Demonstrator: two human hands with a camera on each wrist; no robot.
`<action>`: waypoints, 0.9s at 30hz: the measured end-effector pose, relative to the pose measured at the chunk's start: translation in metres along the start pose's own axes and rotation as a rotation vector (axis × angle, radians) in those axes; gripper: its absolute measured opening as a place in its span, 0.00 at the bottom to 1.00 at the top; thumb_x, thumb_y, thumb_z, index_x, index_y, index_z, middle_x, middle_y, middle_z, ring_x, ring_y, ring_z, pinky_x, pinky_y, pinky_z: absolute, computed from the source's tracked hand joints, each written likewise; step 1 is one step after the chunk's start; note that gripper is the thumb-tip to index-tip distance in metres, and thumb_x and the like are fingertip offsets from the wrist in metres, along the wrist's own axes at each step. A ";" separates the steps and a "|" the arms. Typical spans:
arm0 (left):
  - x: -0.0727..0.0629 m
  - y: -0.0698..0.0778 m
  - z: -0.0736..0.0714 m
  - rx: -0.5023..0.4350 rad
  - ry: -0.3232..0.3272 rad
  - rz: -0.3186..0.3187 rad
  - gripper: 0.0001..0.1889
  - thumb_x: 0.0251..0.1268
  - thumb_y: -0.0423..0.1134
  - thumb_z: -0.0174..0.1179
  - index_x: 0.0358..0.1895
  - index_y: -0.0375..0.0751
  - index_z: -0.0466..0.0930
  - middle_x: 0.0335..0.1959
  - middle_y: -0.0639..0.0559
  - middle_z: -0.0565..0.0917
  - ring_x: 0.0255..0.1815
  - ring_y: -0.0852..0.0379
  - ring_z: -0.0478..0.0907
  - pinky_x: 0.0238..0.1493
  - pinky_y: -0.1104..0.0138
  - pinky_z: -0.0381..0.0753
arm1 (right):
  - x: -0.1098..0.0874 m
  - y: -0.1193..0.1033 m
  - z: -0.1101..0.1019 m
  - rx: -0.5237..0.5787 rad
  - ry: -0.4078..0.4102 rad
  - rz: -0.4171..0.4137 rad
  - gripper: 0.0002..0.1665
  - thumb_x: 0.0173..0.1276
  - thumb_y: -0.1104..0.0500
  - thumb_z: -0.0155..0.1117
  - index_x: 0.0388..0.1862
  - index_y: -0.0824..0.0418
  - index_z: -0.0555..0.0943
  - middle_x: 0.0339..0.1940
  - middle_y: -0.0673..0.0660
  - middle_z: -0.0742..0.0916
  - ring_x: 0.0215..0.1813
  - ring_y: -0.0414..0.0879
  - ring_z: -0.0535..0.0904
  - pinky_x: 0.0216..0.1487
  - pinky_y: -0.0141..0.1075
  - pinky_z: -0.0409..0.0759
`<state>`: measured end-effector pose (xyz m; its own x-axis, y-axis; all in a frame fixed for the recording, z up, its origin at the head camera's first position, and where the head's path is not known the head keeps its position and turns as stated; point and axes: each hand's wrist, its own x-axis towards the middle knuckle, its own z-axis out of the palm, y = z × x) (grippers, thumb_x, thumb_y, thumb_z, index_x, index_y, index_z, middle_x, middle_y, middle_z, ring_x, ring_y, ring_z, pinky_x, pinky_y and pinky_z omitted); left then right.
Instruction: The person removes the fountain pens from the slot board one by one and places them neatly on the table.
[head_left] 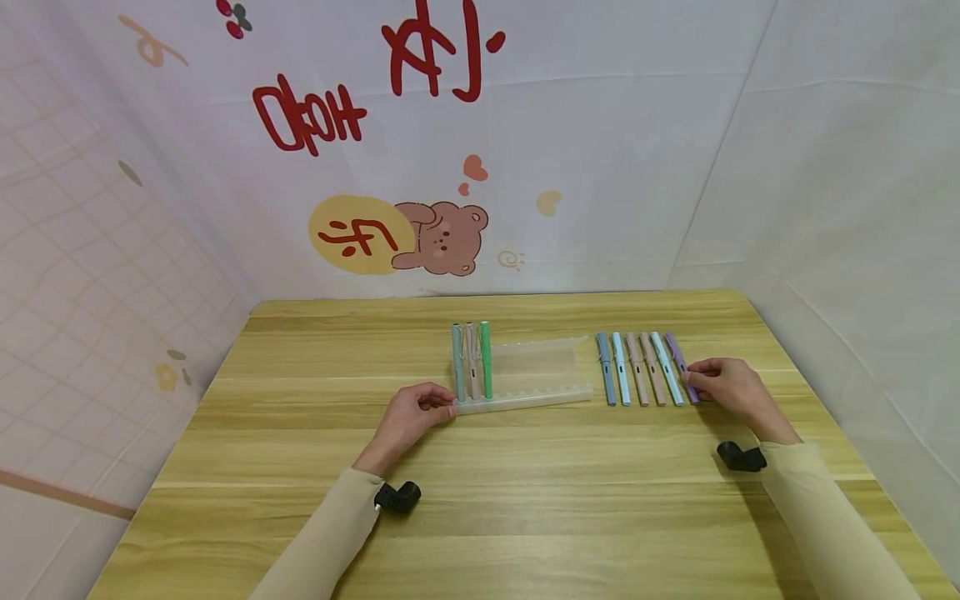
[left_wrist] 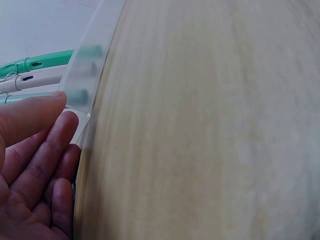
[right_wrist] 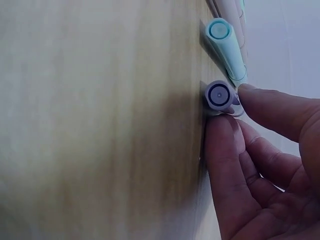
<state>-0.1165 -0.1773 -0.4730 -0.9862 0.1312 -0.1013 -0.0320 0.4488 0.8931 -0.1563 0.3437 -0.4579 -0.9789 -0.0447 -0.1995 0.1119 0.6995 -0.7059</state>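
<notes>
A clear plastic pen rack [head_left: 536, 371] lies mid-table, with a teal pen [head_left: 458, 367], a greyish pen [head_left: 473, 367] and a green pen [head_left: 486, 367] side by side at its left end. My left hand [head_left: 411, 417] pinches the rack's near left corner; its thumb [left_wrist: 35, 115] lies over the edge in the left wrist view, the fingers below. Far to the right, my right hand [head_left: 727, 387] holds a purple pen [head_left: 677, 357] between thumb and index finger. The right wrist view shows that pen's round end [right_wrist: 219, 95] close over the wood.
Left of the purple pen lie a light blue pen [head_left: 667, 367], two brownish pens, another light blue pen [head_left: 621, 367] and a darker blue pen [head_left: 606, 367], roughly parallel. A printed white cloth [head_left: 600, 150] hangs behind the wooden table [head_left: 525, 500] and along its sides.
</notes>
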 end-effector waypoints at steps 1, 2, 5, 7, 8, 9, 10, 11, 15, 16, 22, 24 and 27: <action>0.000 0.000 0.000 0.000 0.000 0.000 0.07 0.65 0.36 0.72 0.44 0.41 0.88 0.39 0.54 0.88 0.40 0.57 0.80 0.46 0.62 0.77 | 0.000 0.000 0.000 -0.002 0.002 0.000 0.32 0.80 0.50 0.61 0.61 0.80 0.76 0.49 0.71 0.87 0.43 0.48 0.88 0.40 0.33 0.85; 0.000 0.000 0.000 0.001 -0.001 0.000 0.07 0.65 0.36 0.72 0.44 0.41 0.88 0.39 0.54 0.88 0.40 0.57 0.80 0.46 0.62 0.77 | 0.000 0.001 0.000 0.000 0.004 0.001 0.32 0.80 0.50 0.61 0.61 0.80 0.76 0.50 0.71 0.87 0.44 0.49 0.88 0.40 0.33 0.85; 0.000 0.000 0.000 0.002 0.000 0.004 0.08 0.65 0.36 0.72 0.44 0.41 0.88 0.39 0.54 0.88 0.40 0.57 0.80 0.46 0.62 0.77 | -0.001 0.003 0.000 -0.008 0.007 0.009 0.34 0.80 0.48 0.61 0.62 0.80 0.75 0.51 0.72 0.87 0.44 0.50 0.89 0.40 0.33 0.84; 0.000 -0.001 0.000 0.004 0.001 0.005 0.08 0.65 0.36 0.72 0.44 0.41 0.88 0.39 0.54 0.88 0.40 0.57 0.80 0.46 0.62 0.77 | -0.002 0.004 -0.001 -0.014 0.008 0.015 0.35 0.80 0.46 0.61 0.63 0.80 0.75 0.52 0.72 0.86 0.44 0.49 0.89 0.40 0.32 0.84; -0.001 0.000 0.000 0.006 0.002 0.007 0.08 0.64 0.37 0.73 0.44 0.41 0.88 0.39 0.54 0.88 0.40 0.58 0.80 0.46 0.62 0.77 | -0.003 0.005 -0.001 -0.016 0.009 0.016 0.36 0.80 0.46 0.60 0.63 0.80 0.75 0.52 0.72 0.86 0.44 0.50 0.89 0.40 0.32 0.84; -0.001 -0.001 0.000 0.007 0.004 0.008 0.08 0.64 0.37 0.73 0.44 0.41 0.88 0.39 0.54 0.88 0.40 0.58 0.80 0.46 0.62 0.77 | -0.004 0.005 -0.001 -0.016 0.010 0.017 0.37 0.80 0.45 0.60 0.64 0.79 0.75 0.53 0.73 0.86 0.45 0.50 0.89 0.40 0.32 0.83; -0.001 -0.001 0.000 0.009 0.005 0.009 0.08 0.64 0.37 0.73 0.44 0.41 0.88 0.39 0.54 0.88 0.40 0.58 0.80 0.46 0.62 0.76 | -0.005 0.006 -0.002 -0.018 0.013 0.020 0.37 0.80 0.45 0.60 0.64 0.79 0.75 0.54 0.73 0.85 0.45 0.50 0.88 0.40 0.32 0.83; -0.001 0.000 0.000 0.010 0.007 0.013 0.08 0.64 0.37 0.73 0.44 0.41 0.88 0.39 0.54 0.88 0.40 0.58 0.79 0.45 0.62 0.76 | -0.006 0.006 -0.002 -0.015 0.013 0.020 0.37 0.80 0.44 0.59 0.65 0.79 0.74 0.55 0.73 0.85 0.46 0.51 0.88 0.41 0.33 0.84; 0.000 -0.001 0.000 0.021 0.013 0.017 0.08 0.65 0.37 0.72 0.44 0.42 0.88 0.39 0.54 0.88 0.40 0.58 0.79 0.45 0.62 0.76 | -0.012 0.004 -0.002 -0.010 0.027 0.013 0.36 0.80 0.44 0.58 0.66 0.77 0.74 0.56 0.73 0.84 0.45 0.49 0.88 0.42 0.34 0.84; -0.001 -0.001 0.000 0.023 0.014 0.017 0.08 0.65 0.37 0.72 0.44 0.42 0.88 0.39 0.54 0.88 0.40 0.57 0.79 0.45 0.62 0.76 | -0.014 0.003 -0.002 -0.009 0.031 0.010 0.36 0.81 0.45 0.57 0.66 0.77 0.74 0.57 0.74 0.84 0.45 0.47 0.88 0.41 0.34 0.84; -0.001 0.000 0.000 0.026 0.016 0.007 0.07 0.65 0.37 0.72 0.44 0.43 0.88 0.39 0.54 0.88 0.40 0.57 0.80 0.46 0.62 0.76 | -0.024 -0.007 -0.001 -0.018 0.104 -0.061 0.35 0.81 0.47 0.56 0.69 0.75 0.72 0.57 0.74 0.83 0.40 0.45 0.88 0.40 0.34 0.84; -0.002 0.000 0.000 0.025 0.017 0.006 0.07 0.65 0.36 0.72 0.44 0.43 0.88 0.39 0.54 0.88 0.40 0.57 0.80 0.46 0.63 0.76 | -0.028 -0.013 0.001 -0.023 0.136 -0.095 0.34 0.81 0.47 0.56 0.70 0.74 0.72 0.56 0.73 0.84 0.40 0.41 0.87 0.39 0.32 0.83; -0.001 0.000 0.001 0.017 0.016 0.007 0.07 0.65 0.35 0.72 0.44 0.42 0.88 0.39 0.54 0.88 0.40 0.57 0.80 0.46 0.63 0.77 | -0.033 -0.022 0.005 0.015 0.171 -0.146 0.32 0.81 0.49 0.58 0.71 0.72 0.72 0.56 0.72 0.84 0.42 0.30 0.83 0.40 0.28 0.82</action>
<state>-0.1149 -0.1769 -0.4732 -0.9888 0.1205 -0.0881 -0.0225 0.4628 0.8862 -0.1253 0.3267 -0.4390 -0.9995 -0.0218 0.0228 -0.0315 0.6838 -0.7290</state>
